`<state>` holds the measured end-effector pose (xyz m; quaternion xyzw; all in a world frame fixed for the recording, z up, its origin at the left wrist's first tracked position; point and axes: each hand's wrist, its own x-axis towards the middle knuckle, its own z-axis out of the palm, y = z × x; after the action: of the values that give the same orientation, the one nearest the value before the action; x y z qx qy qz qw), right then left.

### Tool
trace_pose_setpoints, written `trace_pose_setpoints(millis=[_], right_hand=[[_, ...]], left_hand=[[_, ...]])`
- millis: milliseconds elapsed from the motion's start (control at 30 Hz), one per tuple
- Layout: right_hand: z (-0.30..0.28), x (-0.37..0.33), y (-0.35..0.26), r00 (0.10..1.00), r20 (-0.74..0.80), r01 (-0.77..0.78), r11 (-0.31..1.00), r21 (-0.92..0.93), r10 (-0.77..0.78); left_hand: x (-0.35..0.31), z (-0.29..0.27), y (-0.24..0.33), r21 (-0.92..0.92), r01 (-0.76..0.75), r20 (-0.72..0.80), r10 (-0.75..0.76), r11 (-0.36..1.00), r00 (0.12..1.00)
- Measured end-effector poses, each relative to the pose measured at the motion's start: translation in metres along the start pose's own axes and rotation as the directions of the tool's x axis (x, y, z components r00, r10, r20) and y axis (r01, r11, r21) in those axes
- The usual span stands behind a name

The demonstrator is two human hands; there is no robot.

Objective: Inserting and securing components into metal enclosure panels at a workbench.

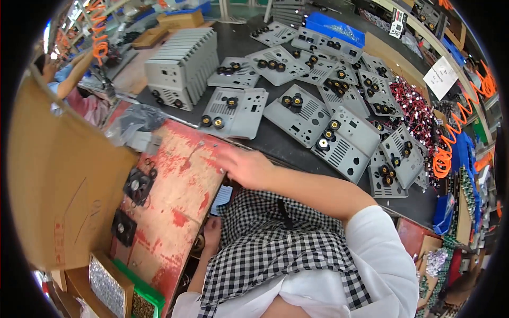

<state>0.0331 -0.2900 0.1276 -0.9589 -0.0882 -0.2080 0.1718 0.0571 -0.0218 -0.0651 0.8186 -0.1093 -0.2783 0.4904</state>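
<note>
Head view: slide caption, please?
Right hand at the edge of a worn red bench, left hand by a checked apron, grey panels beyond.

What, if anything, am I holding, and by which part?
Nothing held shows in your right hand, blurred at the worn red tabletop; whether your left hand holds anything cannot be told.

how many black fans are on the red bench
2 in plain view, both on the worn red bench beside the cardboard box: an upper fan and a lower fan in the picture. The box may hide more.
</note>
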Motion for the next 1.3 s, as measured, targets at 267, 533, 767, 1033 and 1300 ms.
trace_pose_setpoints(millis=[267, 533, 767, 1033, 1300], right_hand=[[0.011, 0.041, 0.011, 0.905, 0.195, -0.286, 0.881, -0.377, 0.378], [-0.032, -0.003, 0.053, 0.965, 0.251, -0.093, 0.994, 0.064, 0.074], [-0.042, -0.005, 0.058, 0.910, 0.380, 0.157, 0.986, 0.050, -0.164], [-0.045, -0.025, 0.007, 0.985, -0.004, -0.171, 0.984, 0.049, 0.172], [-0.024, -0.007, -0.011, 0.963, 0.121, -0.228, 0.968, -0.103, 0.239]], left_hand=[[-0.049, -0.011, 0.115, -0.504, -0.107, 0.197, 0.235, 0.857, 0.952], [-0.010, 0.002, 0.156, -0.814, 0.211, 0.400, 0.258, 0.541, 0.880], [0.018, 0.019, 0.163, -0.886, 0.371, 0.450, 0.328, 0.277, 0.830], [0.010, 0.052, 0.177, -0.916, 0.352, 0.398, 0.321, 0.192, 0.859], [0.024, 0.059, 0.173, -0.933, 0.332, 0.359, 0.361, 0.136, 0.861]])
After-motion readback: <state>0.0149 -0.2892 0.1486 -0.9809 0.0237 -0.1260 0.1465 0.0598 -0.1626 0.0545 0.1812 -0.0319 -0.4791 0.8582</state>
